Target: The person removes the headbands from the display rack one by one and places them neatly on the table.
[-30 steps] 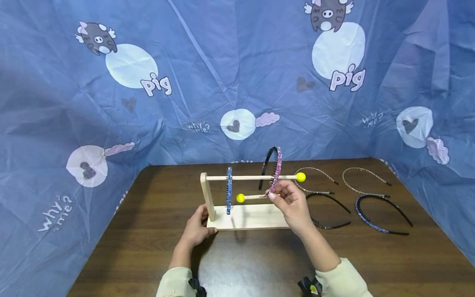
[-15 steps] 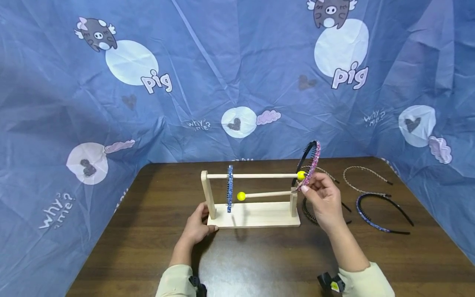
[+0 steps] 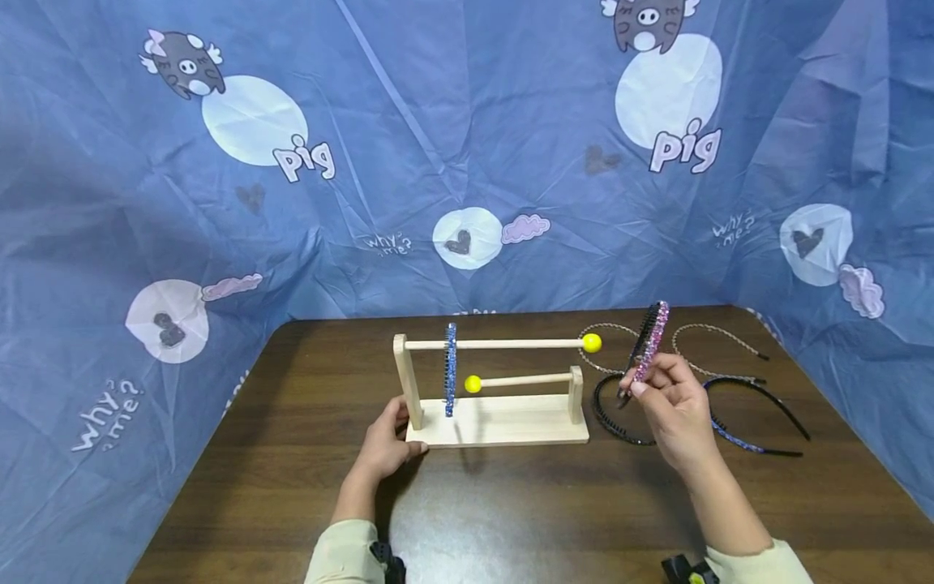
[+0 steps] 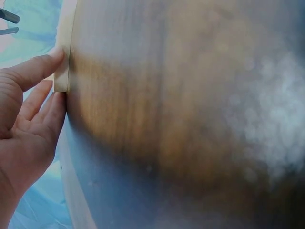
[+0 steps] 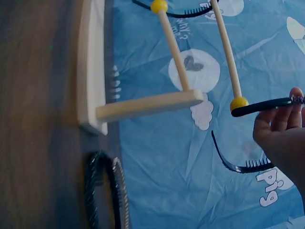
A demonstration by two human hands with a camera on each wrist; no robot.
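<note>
My left hand (image 3: pixel 384 444) holds the left end of a wooden rack's base (image 3: pixel 503 426). In the left wrist view the thumb lies on one side of the base end (image 4: pixel 62 78) and the fingers on the other. A blue glittery headband (image 3: pixel 451 369) hangs on the upper rod (image 3: pixel 521 345). To the right of the rack, my right hand (image 3: pixel 679 410) pinches a pink glittery headband (image 3: pixel 653 337) near one end, raised above the table. Its black toothed inner side faces left. The right wrist view shows one black tip of it (image 5: pixel 252 108) overlapping the upper rod's yellow ball (image 5: pixel 238 103).
On the table's right lie two braided headbands (image 3: pixel 718 328), a black headband (image 3: pixel 609 422) and another blue one (image 3: pixel 744 442). The lower rod (image 3: pixel 521 380) points left, ending in a yellow ball (image 3: pixel 473 384). Patterned blue cloth (image 3: pixel 365 162) hangs behind.
The pink headband came off the right end of the upper rod, past the yellow ball, and moved right with my right hand. My left hand stayed on the base.
</note>
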